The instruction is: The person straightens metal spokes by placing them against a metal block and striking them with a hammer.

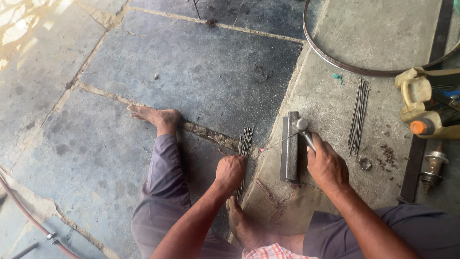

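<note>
1. While the person sits on the stone floor point(191, 72) with legs spread, the left hand point(231, 171) is clenched around a thin spoke point(275, 143), gripping its near end just above a bundle of spokes point(245, 140).
2. That single spoke runs from the left fist up and to the right, its far end lying across the steel bar point(290, 146).
3. The right hand point(327, 165) is closed around the handle of a hammer point(304, 131); the hammer's round head sits at the top end of the bar, where the spoke's tip meets it.
4. The bar lies upright in view on the grey slab, between the two hands.
5. A second bundle of spokes point(358, 117) lies to the right of the bar, well apart from it.
6. Just below that bundle sits a small ring point(364, 163), near the right hand.
7. A metal rim point(335, 60) curves across the top of the view.
8. At the right edge stand a yellow bottle point(424, 103) and a hub point(433, 168).
</note>
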